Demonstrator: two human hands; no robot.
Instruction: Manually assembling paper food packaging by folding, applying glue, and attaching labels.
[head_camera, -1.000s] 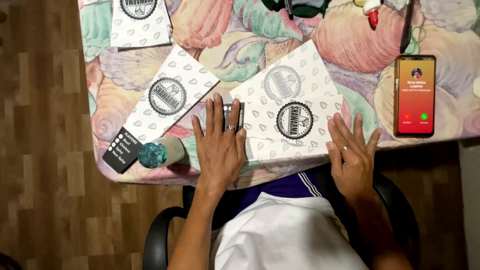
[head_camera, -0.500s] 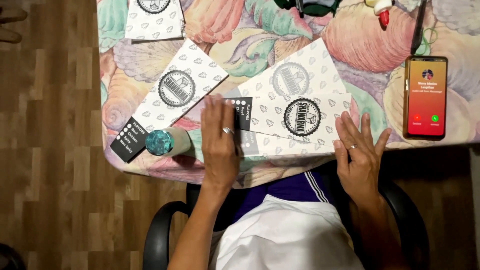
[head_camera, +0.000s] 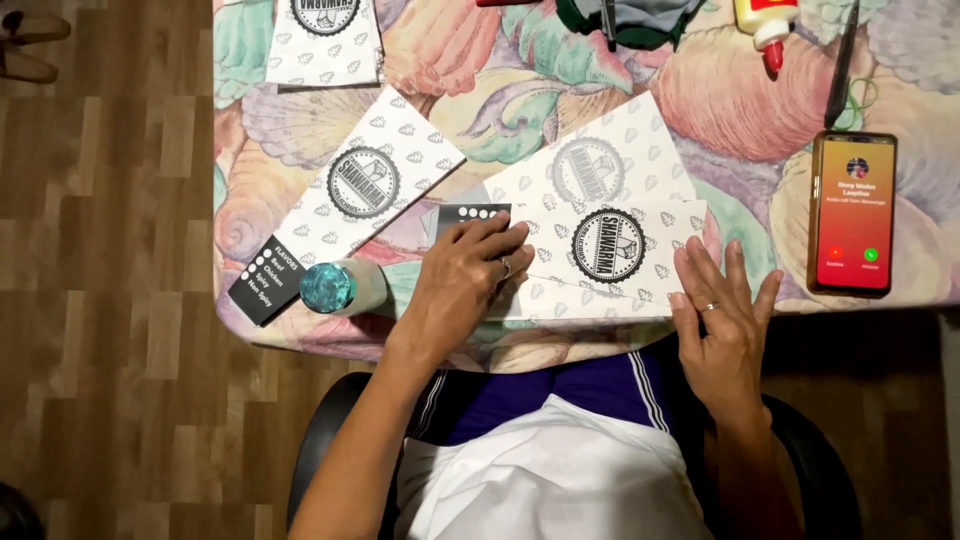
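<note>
Where tablecloth blooms, plank floor

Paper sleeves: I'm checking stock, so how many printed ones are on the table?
3: one at the top edge, cut off; one lying diagonally at left; one under both hands. More may be hidden beneath.

Landmark: I take the phone lying at the bench's right edge.
Phone screen: I see an upright rectangle, red, with a round picture on top and red and green buttons below.
Folded sleeve: just left of the phone; white, leaf-patterned, round black seals.
Long sleeve: farther left, tilted, black end strip.
Third sleeve: far upper left.
</note>
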